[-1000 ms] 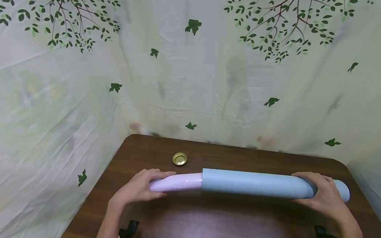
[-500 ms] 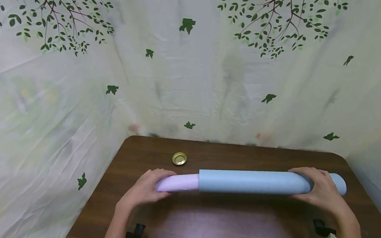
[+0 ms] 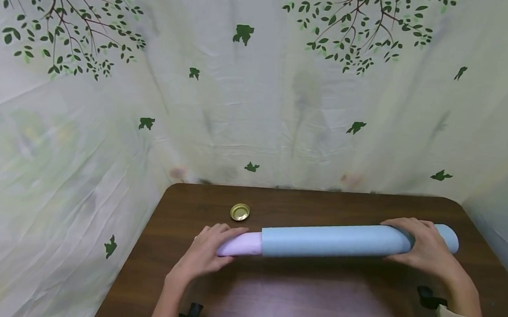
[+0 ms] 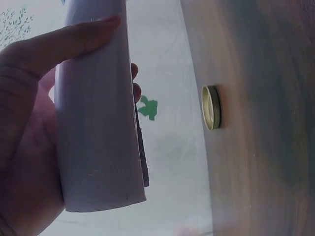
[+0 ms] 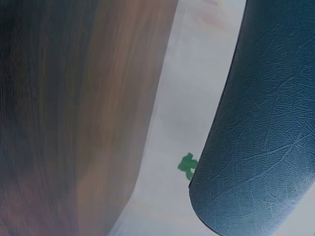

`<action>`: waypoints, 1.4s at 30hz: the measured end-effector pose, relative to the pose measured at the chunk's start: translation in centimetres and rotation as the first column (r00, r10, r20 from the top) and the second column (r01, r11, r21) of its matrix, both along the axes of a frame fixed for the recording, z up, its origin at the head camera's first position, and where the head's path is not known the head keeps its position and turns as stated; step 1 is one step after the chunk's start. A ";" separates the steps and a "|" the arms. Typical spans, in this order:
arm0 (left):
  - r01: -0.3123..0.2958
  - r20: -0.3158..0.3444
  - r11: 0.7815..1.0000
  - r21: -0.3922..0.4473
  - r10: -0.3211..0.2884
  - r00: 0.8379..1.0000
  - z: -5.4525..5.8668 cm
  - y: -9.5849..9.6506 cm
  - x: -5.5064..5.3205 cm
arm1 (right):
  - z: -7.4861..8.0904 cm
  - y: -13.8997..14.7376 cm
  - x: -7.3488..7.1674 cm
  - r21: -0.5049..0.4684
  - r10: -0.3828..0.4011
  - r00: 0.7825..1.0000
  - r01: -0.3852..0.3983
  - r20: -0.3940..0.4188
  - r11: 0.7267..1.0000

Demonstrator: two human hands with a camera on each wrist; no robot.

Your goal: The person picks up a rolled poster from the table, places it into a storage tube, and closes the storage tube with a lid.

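Above a table (image 3: 302, 302), a blue tube (image 3: 327, 241), probably light, stiff and best held near its ends, is gripped toward three o'clock by the right hand (image 3: 428, 251), the lavender tube (image 3: 245, 244) projecting at nine o'clock being gripped by the left hand (image 3: 203, 252).

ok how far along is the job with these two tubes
Done: one end of the purple tube sits inside the blue tube. In hand: the left hand grips the purple tube, the right hand the blue tube. Remaining, probably: sliding in the short purple length outside.
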State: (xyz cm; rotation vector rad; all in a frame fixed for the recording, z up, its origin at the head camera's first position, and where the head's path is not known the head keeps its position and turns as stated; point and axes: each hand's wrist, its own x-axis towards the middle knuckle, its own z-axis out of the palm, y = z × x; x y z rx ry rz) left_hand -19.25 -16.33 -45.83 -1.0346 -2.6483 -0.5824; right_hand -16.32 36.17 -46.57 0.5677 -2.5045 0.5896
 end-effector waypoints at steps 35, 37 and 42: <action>-0.376 0.392 0.851 0.365 0.226 0.892 1.2 -2.8 -0.3 | 0.3 0.3 0.6 -0.085 -0.001 1.000 0.003 0.020 0.996; -0.460 0.588 0.766 0.449 0.134 0.798 1.3 -3.5 -0.6 | 0.5 0.9 0.8 -0.105 -0.017 1.000 0.019 0.017 0.994; -0.502 0.756 0.692 0.518 -0.096 0.648 0.7 -3.5 -1.4 | 0.4 1.6 0.7 -0.104 -0.032 0.999 0.033 0.010 0.994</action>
